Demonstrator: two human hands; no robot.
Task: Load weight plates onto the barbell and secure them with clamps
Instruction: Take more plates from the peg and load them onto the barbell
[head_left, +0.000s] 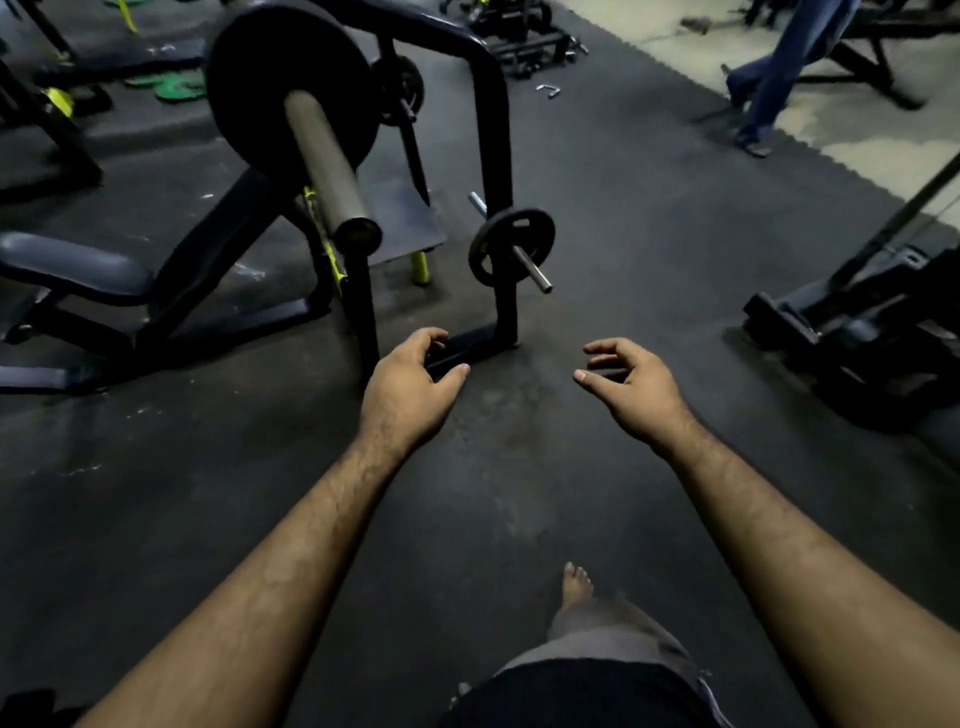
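A padded bench seat (72, 267) sat at 9 o'clock on the dark rubber floor (597, 171). Green discs (174, 85) lay at 11 o'clock. A person's jeans-clad legs (779, 73) stood at 1 o'clock.

Dark rubber floor (623, 208): bench rack base (467, 351), green plates (176, 85), bare foot (575, 584)

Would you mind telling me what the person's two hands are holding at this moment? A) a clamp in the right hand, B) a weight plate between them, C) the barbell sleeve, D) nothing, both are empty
D: the left hand and right hand hang over the floor mat with loosely curled fingers, gripping nothing, while the barbell sleeve with its large plate sits further ahead.
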